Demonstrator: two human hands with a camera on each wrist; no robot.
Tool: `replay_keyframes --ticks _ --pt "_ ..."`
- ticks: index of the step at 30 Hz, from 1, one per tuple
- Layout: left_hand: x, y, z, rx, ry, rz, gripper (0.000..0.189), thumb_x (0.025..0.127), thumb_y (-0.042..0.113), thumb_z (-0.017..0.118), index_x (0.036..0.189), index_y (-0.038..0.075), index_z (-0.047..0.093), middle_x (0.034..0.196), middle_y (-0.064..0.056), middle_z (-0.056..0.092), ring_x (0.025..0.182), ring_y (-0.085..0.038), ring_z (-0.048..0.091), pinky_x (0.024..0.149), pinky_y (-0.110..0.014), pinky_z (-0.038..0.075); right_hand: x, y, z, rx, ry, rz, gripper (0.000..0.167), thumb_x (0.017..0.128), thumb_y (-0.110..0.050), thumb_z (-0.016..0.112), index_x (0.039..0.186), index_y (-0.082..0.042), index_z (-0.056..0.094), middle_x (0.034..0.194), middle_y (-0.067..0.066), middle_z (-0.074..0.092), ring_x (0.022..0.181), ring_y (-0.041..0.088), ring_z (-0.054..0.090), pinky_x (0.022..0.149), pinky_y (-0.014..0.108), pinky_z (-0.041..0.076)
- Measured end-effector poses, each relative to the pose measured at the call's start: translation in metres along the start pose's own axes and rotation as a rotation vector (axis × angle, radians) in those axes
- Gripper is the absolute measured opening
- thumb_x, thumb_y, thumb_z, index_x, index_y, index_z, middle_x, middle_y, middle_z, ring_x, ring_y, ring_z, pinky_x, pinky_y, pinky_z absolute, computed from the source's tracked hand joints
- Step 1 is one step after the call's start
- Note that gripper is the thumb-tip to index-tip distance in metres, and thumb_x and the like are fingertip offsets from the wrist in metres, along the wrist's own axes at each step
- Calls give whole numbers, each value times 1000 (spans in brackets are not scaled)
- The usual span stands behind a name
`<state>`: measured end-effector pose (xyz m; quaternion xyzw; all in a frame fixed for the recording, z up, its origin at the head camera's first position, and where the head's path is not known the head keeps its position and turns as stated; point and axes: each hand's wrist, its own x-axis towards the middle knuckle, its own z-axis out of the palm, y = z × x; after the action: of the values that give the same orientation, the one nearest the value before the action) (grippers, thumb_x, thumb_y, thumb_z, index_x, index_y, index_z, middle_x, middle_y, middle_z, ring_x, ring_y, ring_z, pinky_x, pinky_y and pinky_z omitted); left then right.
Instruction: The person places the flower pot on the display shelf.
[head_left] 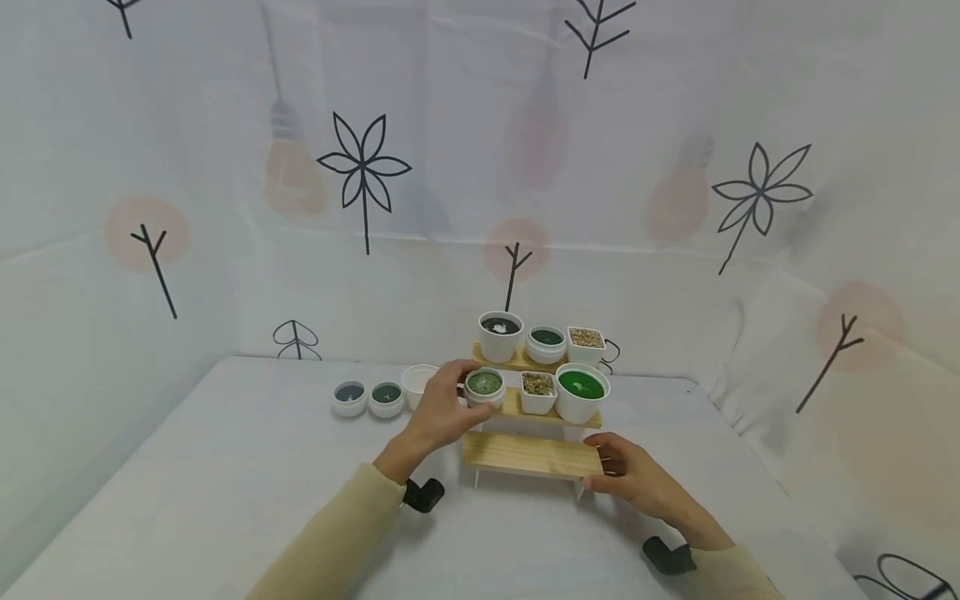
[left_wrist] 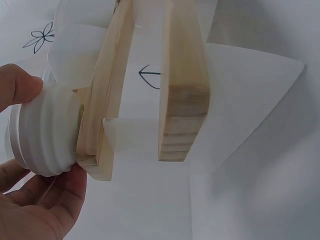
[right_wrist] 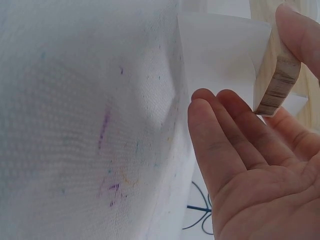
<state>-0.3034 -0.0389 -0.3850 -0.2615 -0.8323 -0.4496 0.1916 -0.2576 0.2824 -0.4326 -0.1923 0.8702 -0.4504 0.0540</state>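
Observation:
My left hand (head_left: 437, 410) grips a small round white pot (head_left: 484, 382) with green contents, at the left end of the middle step of a tiered wooden stand (head_left: 532, 455). In the left wrist view the same pot (left_wrist: 47, 132) is between thumb and fingers, its base against the board's end. My right hand (head_left: 639, 482) holds the right end of the lowest board, thumb on one side and a finger on the other; its other fingers extend below the board (right_wrist: 277, 82) in the right wrist view. Beside the held pot are a square pot (head_left: 538, 394) and a bright green round pot (head_left: 581, 394).
On the top step stand a dark-filled round pot (head_left: 500, 337), a smaller round pot (head_left: 547, 343) and a square pot (head_left: 587, 345). Left of the stand, two small round pots (head_left: 349, 400) and a white cup (head_left: 418, 382) sit on the white-covered table (head_left: 225, 483). A patterned cloth hangs behind.

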Motion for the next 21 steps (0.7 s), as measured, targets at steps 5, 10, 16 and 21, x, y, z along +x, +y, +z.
replay_keyframes --ticks 5,10,16,21 --pt "3 1 2 9 -22 -28 58 75 19 77 125 3 53 115 -7 58 101 -16 55 82 -29 52 1 1 0 4 -1 0 60 84 -22 74 130 3 45 122 21 56 105 29 61 84 33 51" --pt "3 1 3 -15 -35 -37 58 76 17 76 125 1 51 116 -9 58 101 -18 56 83 -37 53 1 0 0 18 -9 -3 59 84 -21 74 130 3 44 122 21 56 105 29 61 84 32 51" --pt "4 1 5 -6 -43 -35 57 77 16 76 126 1 51 117 -10 57 101 -19 56 82 -36 53 0 -1 0 17 -8 1 59 84 -21 74 130 3 44 122 21 56 105 29 61 83 29 51" --pt "4 3 4 4 -51 -39 58 78 17 76 127 1 50 117 -11 57 101 -19 55 83 -37 53 0 -1 0 10 -6 5 60 84 -22 74 130 3 44 122 20 57 105 29 61 83 30 51"
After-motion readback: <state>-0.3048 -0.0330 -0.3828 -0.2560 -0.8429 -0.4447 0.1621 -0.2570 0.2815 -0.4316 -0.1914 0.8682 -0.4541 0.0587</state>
